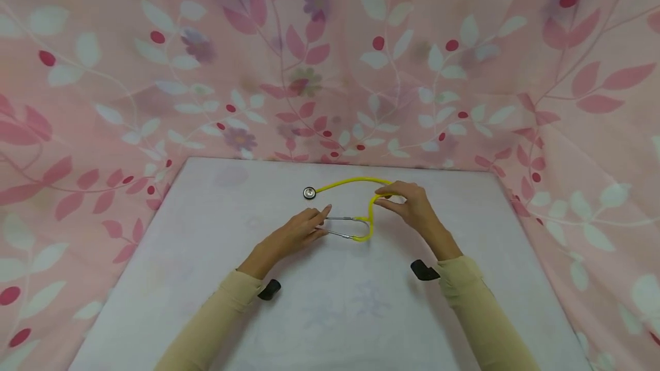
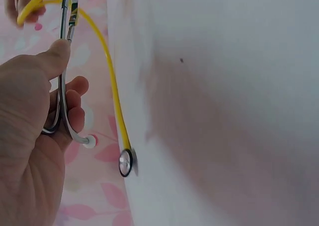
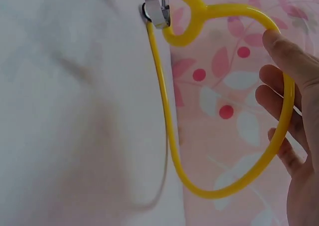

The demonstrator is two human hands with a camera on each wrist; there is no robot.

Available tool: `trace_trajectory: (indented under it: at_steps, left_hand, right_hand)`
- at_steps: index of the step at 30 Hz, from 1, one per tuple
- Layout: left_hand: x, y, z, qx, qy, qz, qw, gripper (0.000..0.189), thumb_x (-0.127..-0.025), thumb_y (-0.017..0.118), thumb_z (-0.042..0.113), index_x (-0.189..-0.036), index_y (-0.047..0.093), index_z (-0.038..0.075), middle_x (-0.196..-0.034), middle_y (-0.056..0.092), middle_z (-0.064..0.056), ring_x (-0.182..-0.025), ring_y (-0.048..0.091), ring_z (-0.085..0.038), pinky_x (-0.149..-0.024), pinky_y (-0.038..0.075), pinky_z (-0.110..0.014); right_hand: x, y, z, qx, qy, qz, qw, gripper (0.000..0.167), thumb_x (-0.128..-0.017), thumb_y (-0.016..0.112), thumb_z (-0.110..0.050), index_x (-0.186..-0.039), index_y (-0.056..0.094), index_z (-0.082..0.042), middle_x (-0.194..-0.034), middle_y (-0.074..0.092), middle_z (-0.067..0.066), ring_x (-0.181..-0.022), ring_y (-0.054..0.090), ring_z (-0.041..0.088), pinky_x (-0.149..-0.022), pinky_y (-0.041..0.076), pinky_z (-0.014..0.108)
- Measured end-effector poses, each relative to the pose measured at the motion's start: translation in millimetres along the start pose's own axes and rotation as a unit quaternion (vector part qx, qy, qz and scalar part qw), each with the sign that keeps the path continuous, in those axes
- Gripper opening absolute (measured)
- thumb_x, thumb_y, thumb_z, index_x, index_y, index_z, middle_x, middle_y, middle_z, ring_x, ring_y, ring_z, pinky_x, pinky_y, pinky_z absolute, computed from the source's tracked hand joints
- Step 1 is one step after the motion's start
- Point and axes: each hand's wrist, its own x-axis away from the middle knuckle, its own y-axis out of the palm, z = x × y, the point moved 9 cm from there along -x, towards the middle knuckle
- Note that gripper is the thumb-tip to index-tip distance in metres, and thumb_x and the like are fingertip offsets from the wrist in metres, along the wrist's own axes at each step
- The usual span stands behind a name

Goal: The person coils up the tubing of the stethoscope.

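A stethoscope with yellow tubing and metal ear tubes is held in both hands above a white-covered table. My left hand grips the metal ear tubes, thumb on one side and fingers curled behind; a pale ear tip pokes out past the fingers in the left wrist view. The yellow tubing lies between the thumb and fingers of my right hand, which holds it near the bend. The round chest piece rests on the table beyond my left hand, at the tube's far end.
The white-covered table fills the lower middle. Pink floral cloth hangs behind it and along both sides. Dark wrist-mounted pieces stick out at both cuffs.
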Motion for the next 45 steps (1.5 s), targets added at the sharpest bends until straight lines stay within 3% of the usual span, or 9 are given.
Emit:
trace_trajectory:
  at_steps: [4, 7, 14, 20, 24, 27, 35, 39, 45]
  left_hand:
    - [-5.7, 0.0, 15.3, 0.019, 0.003, -0.010, 0.9998, 0.071, -0.090, 0.072, 0.017, -0.149, 0.037, 0.001, -0.103, 0.063, -0.006, -0.087, 0.057, -0.013, -0.078, 0.053, -0.025]
    - [-9.3, -3.7, 25.7, 0.032, 0.012, -0.011, 0.9994, 0.073, -0.090, 0.071, 0.019, -0.151, 0.035, 0.003, -0.103, 0.063, -0.005, -0.088, 0.057, -0.012, -0.079, 0.052, -0.023]
    - [-16.8, -19.2, 45.9, 0.051, 0.047, 0.009, 0.9976, 0.071, -0.095, 0.064, 0.029, -0.151, 0.033, -0.001, -0.100, 0.063, -0.003, -0.087, 0.054, -0.009, -0.076, 0.048, -0.018]
    - [-20.6, -29.9, 52.6, 0.059, 0.072, 0.039, 0.9949, 0.075, -0.094, 0.066, 0.029, -0.151, 0.030, -0.004, -0.098, 0.063, -0.005, -0.085, 0.055, -0.010, -0.073, 0.048, -0.016]
    - [-19.5, -30.7, 51.1, 0.061, 0.072, 0.039, 0.9947, 0.079, -0.093, 0.066, 0.028, -0.155, 0.025, 0.003, -0.098, 0.062, -0.003, -0.085, 0.055, -0.010, -0.074, 0.048, -0.016]
    - [-18.3, -30.0, 49.5, 0.069, 0.066, 0.035, 0.9948, 0.074, -0.092, 0.067, 0.027, -0.152, 0.032, 0.002, -0.099, 0.062, -0.002, -0.088, 0.057, -0.010, -0.076, 0.049, -0.016]
    - [-18.0, -34.0, 45.7, 0.072, 0.040, 0.044, 0.9956, 0.062, -0.090, 0.071, 0.025, -0.143, 0.048, 0.004, -0.104, 0.063, -0.005, -0.095, 0.061, -0.016, -0.080, 0.052, -0.016]
    - [-19.6, -37.4, 41.7, 0.067, 0.025, 0.055, 0.9959, 0.058, -0.091, 0.070, 0.026, -0.140, 0.051, 0.003, -0.109, 0.062, -0.007, -0.100, 0.063, -0.015, -0.086, 0.053, -0.018]
    - [-21.4, -44.8, 26.6, 0.042, -0.029, 0.084, 0.9952, 0.059, -0.089, 0.072, 0.024, -0.141, 0.051, 0.004, -0.113, 0.062, -0.007, -0.105, 0.063, -0.014, -0.089, 0.055, -0.022]
  right_hand:
    - [-9.7, 22, -3, -0.079, 0.008, -0.042, 0.9959, 0.027, -0.076, 0.083, -0.011, -0.103, 0.077, -0.008, -0.094, 0.076, 0.006, -0.080, 0.070, 0.014, -0.075, 0.058, 0.025]
    - [-9.3, 38, 1, -0.118, 0.047, -0.075, 0.9890, 0.024, -0.076, 0.083, -0.012, -0.098, 0.077, -0.005, -0.091, 0.076, 0.010, -0.078, 0.071, 0.014, -0.073, 0.059, 0.026]
    - [-2.5, 62, 5, -0.219, 0.149, -0.148, 0.9529, 0.014, -0.083, 0.078, -0.006, -0.095, 0.075, 0.000, -0.087, 0.073, 0.017, -0.060, 0.064, 0.026, -0.057, 0.057, 0.036]
    - [1.7, 84, 10, -0.278, 0.162, -0.148, 0.9353, 0.017, -0.087, 0.074, -0.009, -0.099, 0.076, 0.003, -0.091, 0.076, 0.012, -0.066, 0.067, 0.009, -0.059, 0.055, 0.023]
    - [3.6, 92, 11, -0.292, 0.178, -0.146, 0.9281, 0.023, -0.090, 0.072, -0.013, -0.102, 0.075, 0.006, -0.089, 0.077, 0.003, -0.066, 0.069, 0.020, -0.061, 0.056, 0.024]
    - [5.2, 96, 11, -0.295, 0.187, -0.155, 0.9243, 0.023, -0.091, 0.069, -0.012, -0.103, 0.074, 0.007, -0.088, 0.077, -0.001, -0.063, 0.066, 0.033, -0.058, 0.056, 0.026]
    - [8.4, 101, 0, -0.317, 0.188, -0.183, 0.9113, 0.031, -0.097, 0.062, -0.023, -0.114, 0.072, 0.001, -0.101, 0.073, 0.022, -0.080, 0.063, 0.049, -0.075, 0.056, 0.056]
    - [5.9, 96, -20, -0.333, 0.153, -0.174, 0.9139, 0.035, -0.099, 0.058, -0.014, -0.123, 0.063, 0.011, -0.109, 0.065, 0.037, -0.090, 0.063, 0.053, -0.083, 0.052, 0.062]
    - [13.1, 96, -36, -0.243, 0.124, -0.139, 0.9520, 0.033, -0.094, 0.058, 0.003, -0.127, 0.060, 0.010, -0.103, 0.070, 0.031, -0.089, 0.070, 0.041, -0.085, 0.058, 0.042]
